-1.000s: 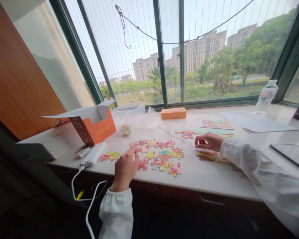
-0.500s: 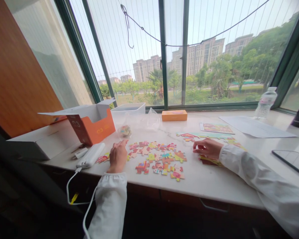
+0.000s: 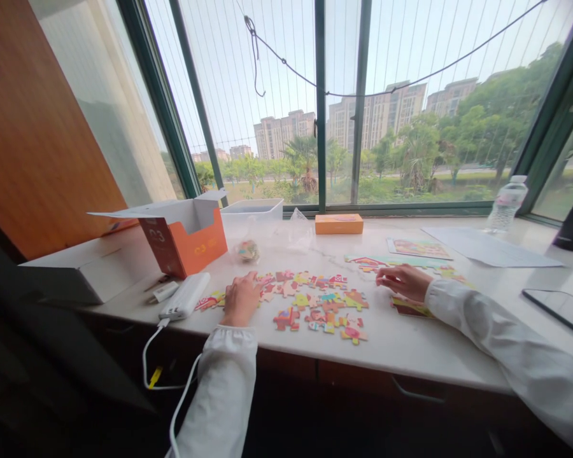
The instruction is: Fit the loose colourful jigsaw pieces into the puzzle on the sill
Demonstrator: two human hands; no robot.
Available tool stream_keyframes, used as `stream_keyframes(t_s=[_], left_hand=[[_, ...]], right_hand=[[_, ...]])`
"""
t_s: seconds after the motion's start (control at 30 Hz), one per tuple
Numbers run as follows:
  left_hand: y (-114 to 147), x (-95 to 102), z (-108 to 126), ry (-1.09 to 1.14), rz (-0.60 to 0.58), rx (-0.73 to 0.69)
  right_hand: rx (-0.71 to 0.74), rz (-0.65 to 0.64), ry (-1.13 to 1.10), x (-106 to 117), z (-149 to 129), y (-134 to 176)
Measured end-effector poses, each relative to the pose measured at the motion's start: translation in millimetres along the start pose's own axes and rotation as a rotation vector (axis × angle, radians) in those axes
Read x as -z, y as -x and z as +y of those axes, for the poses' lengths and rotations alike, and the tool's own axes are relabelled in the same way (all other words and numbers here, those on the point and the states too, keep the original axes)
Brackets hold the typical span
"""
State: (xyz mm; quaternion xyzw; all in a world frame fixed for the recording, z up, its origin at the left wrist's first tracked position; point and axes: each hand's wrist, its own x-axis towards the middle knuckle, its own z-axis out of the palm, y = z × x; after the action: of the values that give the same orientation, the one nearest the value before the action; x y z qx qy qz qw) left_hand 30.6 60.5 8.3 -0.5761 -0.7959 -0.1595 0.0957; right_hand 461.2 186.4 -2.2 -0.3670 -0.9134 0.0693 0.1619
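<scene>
Here on the bench, the joined puzzle strip lies just beyond the right hand, probably set apart to keep it undisturbed. That hand is half curled; the left hand bends loosely (can't tell what either grips!) beside the loose pieces, spread flat, likely for easy viewing. Compared with a second ago, the left hand sits farther left of them.

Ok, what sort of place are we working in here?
Likely a home or dormitory room: a pale counter runs along a green-framed window facing trees and tall buildings, with a drawer handle below the counter's edge.
</scene>
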Motion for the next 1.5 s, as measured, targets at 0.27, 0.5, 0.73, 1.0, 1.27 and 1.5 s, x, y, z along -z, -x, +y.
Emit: stream_keyframes(t_s=[0.27,0.5,0.73,1.0,1.27,1.5], left_hand=[[2,2.1,3,-0.001,0.069,-0.038],[5,12.6,4,-0.007,0.283,-0.088],[22,31.7,65,0.139,0.27,-0.44],[49,23.0,195,0.226,0.005,-0.884],[47,-0.7,208,0.184,-0.093,-0.974],[47,-0.9,210,0.182,-0.115,-0.984]], right_hand=[[-0.018,0.014,0.076,-1,-2,-3],[-0.021,0.098,-0.126,5,-3,-1],[-0.066,0.047,-0.253,19,16,5],[-0.086,-0.1,-0.265,29,36,13],[-0.048,-0.188,-0.211,20,22,7],[-0.038,-0.186,-0.211,18,15,7]])
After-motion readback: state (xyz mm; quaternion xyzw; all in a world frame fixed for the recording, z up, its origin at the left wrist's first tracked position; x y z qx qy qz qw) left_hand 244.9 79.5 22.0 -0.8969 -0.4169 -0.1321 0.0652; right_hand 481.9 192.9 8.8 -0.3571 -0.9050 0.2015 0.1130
